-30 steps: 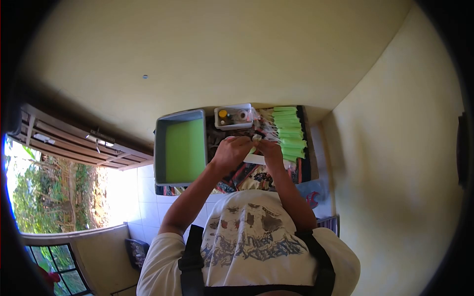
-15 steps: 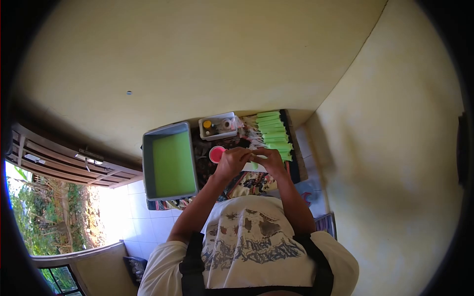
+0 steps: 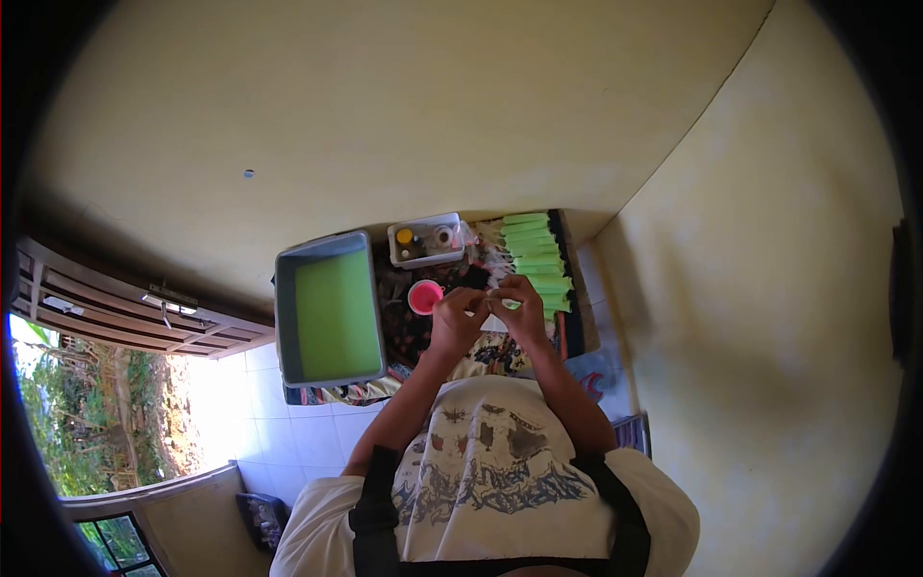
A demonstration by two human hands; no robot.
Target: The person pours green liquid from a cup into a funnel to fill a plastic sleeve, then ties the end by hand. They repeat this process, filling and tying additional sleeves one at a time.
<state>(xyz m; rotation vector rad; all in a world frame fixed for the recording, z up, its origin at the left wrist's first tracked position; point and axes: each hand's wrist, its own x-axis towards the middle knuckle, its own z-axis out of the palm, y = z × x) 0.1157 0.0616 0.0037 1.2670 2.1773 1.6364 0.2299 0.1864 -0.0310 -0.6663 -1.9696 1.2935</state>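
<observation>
My left hand (image 3: 456, 323) is closed in a pinch, its fingertips almost against those of my right hand (image 3: 520, 310), which is pinched too. Whatever they hold between them is too small to make out. Just left of my left hand stands a pink cup (image 3: 423, 297). Beyond my right hand lies a row of slim green-filled plastic tubes (image 3: 534, 258), their clear ends pointing left. A white patch (image 3: 494, 320) shows under my hands, partly hidden by them.
A large grey tub (image 3: 379, 337) of light-green liquid (image 3: 336, 317) stands at the left. A white box (image 3: 429, 258) near the wall holds a yellow-capped bottle (image 3: 405, 236) and a roll (image 3: 443, 237). Patterned cloth (image 3: 481, 363) covers the work surface.
My fingertips have shifted slightly and my hands are more upright, still close together. The green piece that hung below my right hand no longer shows there.
</observation>
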